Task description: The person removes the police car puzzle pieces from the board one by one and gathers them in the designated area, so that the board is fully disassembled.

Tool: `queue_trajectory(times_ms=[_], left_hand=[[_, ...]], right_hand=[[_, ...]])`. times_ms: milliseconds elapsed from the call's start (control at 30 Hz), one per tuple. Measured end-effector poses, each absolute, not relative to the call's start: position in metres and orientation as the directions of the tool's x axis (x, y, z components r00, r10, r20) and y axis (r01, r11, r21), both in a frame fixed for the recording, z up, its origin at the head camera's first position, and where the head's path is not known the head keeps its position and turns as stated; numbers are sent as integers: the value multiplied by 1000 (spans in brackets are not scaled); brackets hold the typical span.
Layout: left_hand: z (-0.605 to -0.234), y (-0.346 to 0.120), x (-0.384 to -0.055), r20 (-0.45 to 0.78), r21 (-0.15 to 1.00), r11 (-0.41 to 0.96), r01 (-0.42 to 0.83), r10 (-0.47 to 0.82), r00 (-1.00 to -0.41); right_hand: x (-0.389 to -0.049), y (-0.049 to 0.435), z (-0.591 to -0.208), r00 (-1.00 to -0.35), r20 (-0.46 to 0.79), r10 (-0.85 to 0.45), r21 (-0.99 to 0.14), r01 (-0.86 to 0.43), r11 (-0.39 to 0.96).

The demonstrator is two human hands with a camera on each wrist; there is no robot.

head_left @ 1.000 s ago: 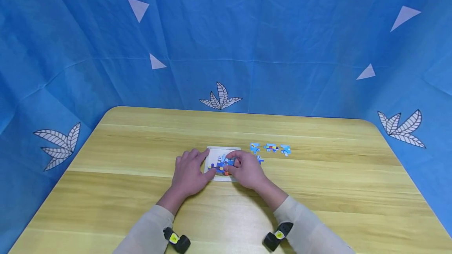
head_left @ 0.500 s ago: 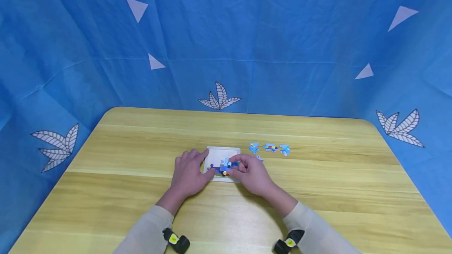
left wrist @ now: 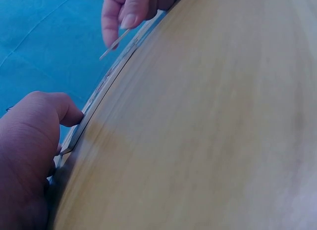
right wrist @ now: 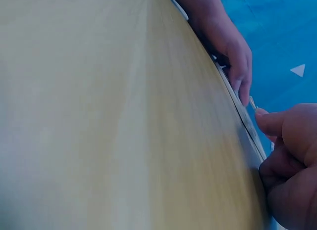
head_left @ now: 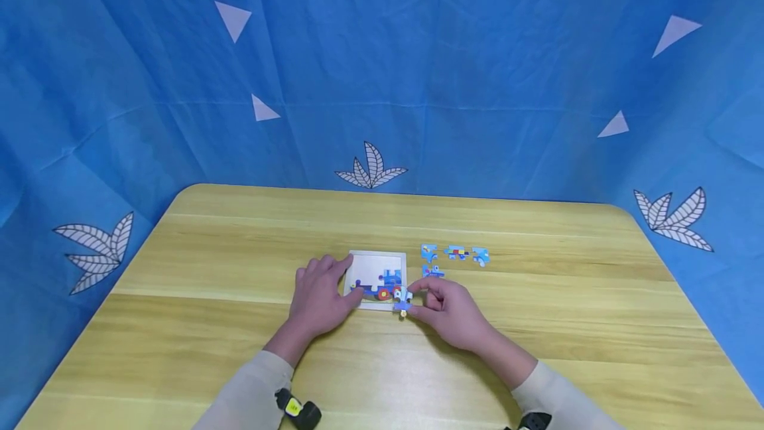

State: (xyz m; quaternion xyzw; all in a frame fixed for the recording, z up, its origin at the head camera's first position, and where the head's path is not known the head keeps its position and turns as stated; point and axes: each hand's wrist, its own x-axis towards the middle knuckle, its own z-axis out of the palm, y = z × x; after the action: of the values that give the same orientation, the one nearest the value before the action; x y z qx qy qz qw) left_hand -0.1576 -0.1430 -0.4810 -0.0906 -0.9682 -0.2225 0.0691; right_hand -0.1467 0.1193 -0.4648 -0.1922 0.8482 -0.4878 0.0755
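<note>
"So, starting at the left, what's that left hand [head_left: 322, 294] up to?"

"Lying along the left side of the puzzle tray [head_left: 377, 253], index finger at the far corner, thumb over the near pieces. Looks like steadying to me, fingers spread, not gripping."

"And how much is in?"

"Roughly the near half, I'd judge. Joined pieces [head_left: 390, 279] run along the bottom, a red wheel [head_left: 383, 294] showing, and a blue part climbs at the right. The far left is bare white."

"What about the right hand [head_left: 453, 314]?"

"Thumb and forefinger pinch a held piece [head_left: 402, 300] over the tray's near right corner. It isn't fitted."

"Anything else left?"

"Farther right, three loose pieces [head_left: 457, 253] in a row on the tabletop [head_left: 239, 237], and a fourth piece [head_left: 433, 271] just nearer. With the pinched one, that's five to place, by my count."
</note>
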Motion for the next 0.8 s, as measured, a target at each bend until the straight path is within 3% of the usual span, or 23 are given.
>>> queue_trajectory(times_ms=[800], left_hand=[[-481, -143, -159, 151, 408, 893, 190, 139, -979]], right_hand=[[-150, 204, -469, -937, 94, -335, -826, -261, 499]])
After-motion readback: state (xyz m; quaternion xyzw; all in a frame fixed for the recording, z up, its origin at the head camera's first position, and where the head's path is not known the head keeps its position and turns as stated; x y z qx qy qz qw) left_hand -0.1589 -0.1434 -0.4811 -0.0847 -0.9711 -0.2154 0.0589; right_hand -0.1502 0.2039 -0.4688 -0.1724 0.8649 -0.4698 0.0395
